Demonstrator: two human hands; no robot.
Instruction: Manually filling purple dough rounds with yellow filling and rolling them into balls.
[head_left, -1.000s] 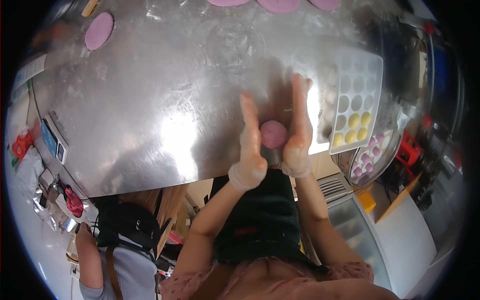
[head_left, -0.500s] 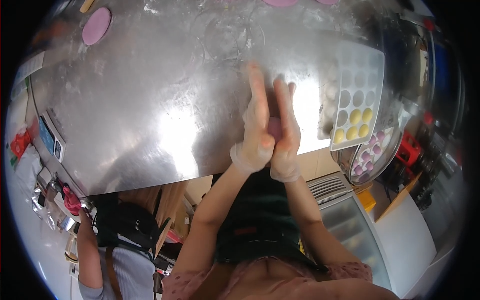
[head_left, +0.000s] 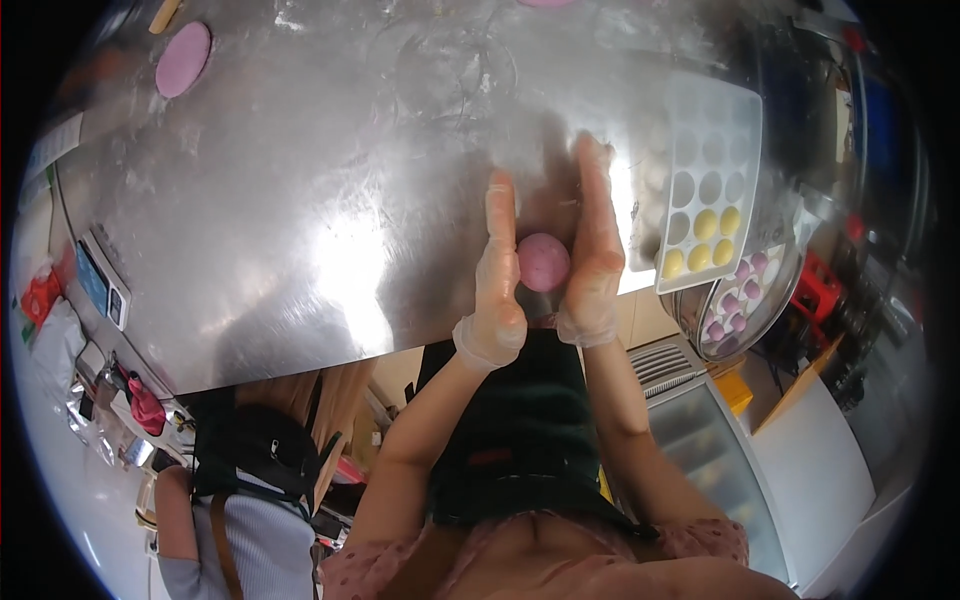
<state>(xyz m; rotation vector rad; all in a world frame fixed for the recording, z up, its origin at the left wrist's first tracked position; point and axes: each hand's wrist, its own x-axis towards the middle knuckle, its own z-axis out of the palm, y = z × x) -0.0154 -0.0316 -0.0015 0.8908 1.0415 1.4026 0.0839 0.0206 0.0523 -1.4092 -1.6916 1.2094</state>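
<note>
A smooth pink dough ball (head_left: 544,262) sits between my two palms, close to the near edge of the metal table (head_left: 270,170). My left hand (head_left: 497,270) is upright on its edge, fingers stretched out, its palm against or very near the ball. On the other side, my right hand (head_left: 597,245) is also held flat with straight fingers, and a narrow gap shows between it and the ball. Thin clear gloves cover both hands. Whether the ball rests on the table or is held up by the palms, I cannot tell.
At the right stands a white tray (head_left: 700,110) with round hollows, several holding yellow balls (head_left: 705,222). Below it, a round clear container (head_left: 798,285) holds small purple pieces. A flat pink disc (head_left: 184,60) lies far left, near a scale (head_left: 104,280). Another person's sleeve (head_left: 265,550) shows lower left.
My palms have parted, the right hand moving rightward, so the dough ball between them now shows fully. The other person's hand at lower left has drawn back from the red cloth-like item.
</note>
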